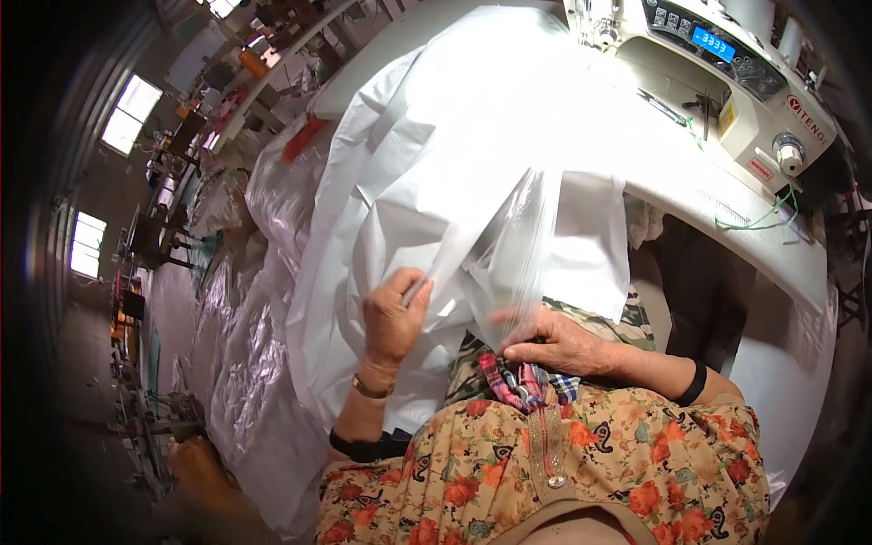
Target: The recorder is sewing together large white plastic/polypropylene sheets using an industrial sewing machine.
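A large white sheet (pixel 400 173), thin and creased like coated fabric or plastic, spreads over the sewing table and hangs down toward my lap. My left hand (pixel 395 318) is closed, pinching an edge of this sheet between thumb and fingers. A strip of transparent plastic film (pixel 522 245) runs down from the sheet to my right hand (pixel 559 345). That hand is closed on the film's lower end, with the thumb in front and the fingers partly hidden behind it. Plaid cloth ties (pixel 522 381) lie just below my right hand.
A white sewing machine (pixel 718 82) with a lit display stands at the far right. Green thread (pixel 758 221) trails over the white tabletop (pixel 727 195). Heaped shiny plastic sheeting (pixel 236 336) lies to the left, beside cluttered shelves. Camouflage cloth (pixel 636 322) covers my lap.
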`<state>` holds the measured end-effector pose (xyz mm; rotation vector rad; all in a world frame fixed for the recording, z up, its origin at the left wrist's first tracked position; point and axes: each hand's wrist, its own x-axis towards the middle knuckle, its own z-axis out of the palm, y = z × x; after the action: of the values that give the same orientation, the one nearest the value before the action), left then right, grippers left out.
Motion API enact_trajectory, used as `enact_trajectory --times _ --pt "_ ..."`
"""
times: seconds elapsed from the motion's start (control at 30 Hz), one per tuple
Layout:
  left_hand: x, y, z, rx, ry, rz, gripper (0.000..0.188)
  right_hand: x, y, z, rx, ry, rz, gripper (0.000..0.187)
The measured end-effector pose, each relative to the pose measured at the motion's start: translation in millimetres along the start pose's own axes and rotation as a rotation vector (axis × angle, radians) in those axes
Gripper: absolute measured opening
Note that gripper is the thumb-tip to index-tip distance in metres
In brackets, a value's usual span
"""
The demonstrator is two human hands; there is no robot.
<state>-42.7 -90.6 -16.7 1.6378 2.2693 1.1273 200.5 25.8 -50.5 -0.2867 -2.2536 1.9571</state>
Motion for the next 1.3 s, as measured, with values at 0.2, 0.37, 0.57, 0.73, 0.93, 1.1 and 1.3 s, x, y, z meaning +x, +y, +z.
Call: enact_trajectory --times 0.2,0.37,0.57,0.73,0.93,1.1,1.3 --pt "-56 -22 25 0.315 0.185 0.039 0.026 -13 -21 8 -0.202 0.213 -0.109 0.021" --pt "-67 -25 23 0.403 0.353 0.007 0.026 -9 -27 12 -0.189 0.073 -0.004 0.022" --pt "-69 -12 2 -0.074 0.392 -0.104 0.013 -4 -39 20 -0.507 0.340 -0.369 0.012" --pt "-54 -3 -13 -0.996 0.343 -0.392 0.008 19 -57 18 -0.233 0.254 -0.428 0.012" --pt "-56 -1 -27 -1.271 0.009 -0.477 0.013 26 -62 34 0.148 0.075 -0.249 0.015" --pt "-61 7 -15 -1.028 -0.369 -0.419 0.035 17 -51 41 0.324 0.010 0.041 0.016" --pt "-62 24 -14 -1.170 -0.596 -0.679 0.042 23 -48 54 0.476 0.074 0.037 0.031"
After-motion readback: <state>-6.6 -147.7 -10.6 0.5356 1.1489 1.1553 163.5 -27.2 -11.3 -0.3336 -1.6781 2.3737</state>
